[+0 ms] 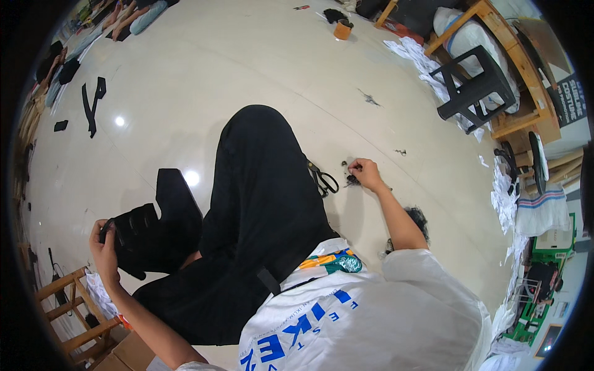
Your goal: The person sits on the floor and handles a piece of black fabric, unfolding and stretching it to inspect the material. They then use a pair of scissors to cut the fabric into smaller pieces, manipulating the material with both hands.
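Black fabric (137, 235) was grasped by the left hand (106, 247); beside dark scraps (352, 180), the right hand (367, 174) was pinched, its contents unclear

Glossy floor (260, 68) under scissors (322, 177), dark scraps (352, 180), black strip (92, 116)

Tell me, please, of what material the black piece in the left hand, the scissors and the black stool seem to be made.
Black piece: probably thick fabric, matte; it swallows light.
Scissors: likely metal near the pivot, which glints; the dark handles could be plastic or coated metal.
Stool: likely plastic, smooth; legs and seat look moulded together.
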The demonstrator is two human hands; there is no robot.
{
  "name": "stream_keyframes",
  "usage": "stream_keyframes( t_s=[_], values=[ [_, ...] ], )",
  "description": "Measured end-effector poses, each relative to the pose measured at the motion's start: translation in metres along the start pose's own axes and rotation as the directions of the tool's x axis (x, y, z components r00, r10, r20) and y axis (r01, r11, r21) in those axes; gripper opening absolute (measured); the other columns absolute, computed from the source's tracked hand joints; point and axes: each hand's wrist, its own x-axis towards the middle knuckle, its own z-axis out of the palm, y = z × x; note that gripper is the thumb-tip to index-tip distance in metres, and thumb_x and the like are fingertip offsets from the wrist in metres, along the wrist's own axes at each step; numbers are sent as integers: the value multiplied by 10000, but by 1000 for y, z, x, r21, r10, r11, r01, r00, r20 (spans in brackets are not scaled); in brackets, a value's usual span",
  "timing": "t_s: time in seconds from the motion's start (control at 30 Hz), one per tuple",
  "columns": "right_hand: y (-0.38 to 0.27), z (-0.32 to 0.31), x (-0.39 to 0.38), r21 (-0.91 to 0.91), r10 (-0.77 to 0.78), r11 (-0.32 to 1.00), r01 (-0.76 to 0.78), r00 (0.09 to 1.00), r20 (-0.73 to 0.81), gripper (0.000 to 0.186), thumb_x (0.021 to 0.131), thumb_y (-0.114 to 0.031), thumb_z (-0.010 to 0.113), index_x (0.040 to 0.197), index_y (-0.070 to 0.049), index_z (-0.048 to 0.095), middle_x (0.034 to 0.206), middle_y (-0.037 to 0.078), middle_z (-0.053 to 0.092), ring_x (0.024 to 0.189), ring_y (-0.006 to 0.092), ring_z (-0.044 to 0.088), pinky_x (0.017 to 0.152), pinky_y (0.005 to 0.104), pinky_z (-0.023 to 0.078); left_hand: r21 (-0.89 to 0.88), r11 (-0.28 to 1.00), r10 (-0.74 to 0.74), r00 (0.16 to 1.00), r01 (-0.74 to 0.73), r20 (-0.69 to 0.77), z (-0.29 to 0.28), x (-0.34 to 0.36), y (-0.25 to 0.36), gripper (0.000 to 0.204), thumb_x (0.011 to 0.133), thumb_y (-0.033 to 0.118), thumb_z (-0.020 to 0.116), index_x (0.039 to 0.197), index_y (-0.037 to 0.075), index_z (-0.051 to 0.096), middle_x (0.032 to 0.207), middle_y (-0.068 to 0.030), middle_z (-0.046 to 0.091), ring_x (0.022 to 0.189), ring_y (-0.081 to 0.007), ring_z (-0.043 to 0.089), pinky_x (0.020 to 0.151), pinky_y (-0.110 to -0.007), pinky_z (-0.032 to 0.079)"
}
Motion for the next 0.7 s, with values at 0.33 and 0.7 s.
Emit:
stream_keyframes(
  t_s=[0.33, 0.7],
  values=[
    [112, -106, 35, -513, 87, 682, -521, 755, -650, 301, 837, -228, 821, 1048, -25, 753, 966, 159, 761, 921, 323, 732, 871, 413, 572, -192, 981, -52, 996, 37, -76, 5, 15, -6, 98, 1048, 138, 602, 1009, 49, 614, 907, 36, 607, 847, -50, 547, 785, -210, 439],
    [62, -101, 231, -177, 187, 922, -345, 795, -577, 378, 878, -194, 726, 1225, -46, 702, 1293, 185, 667, 1150, 379, 653, 966, 457, 540, -360, 926, -169, 977, 112, -131, 3, 34, -7, 111, 1041, 162, 621, 1017, 55, 641, 926, 27, 635, 854, -68, 588, 798, -222, 462]
  ],
)
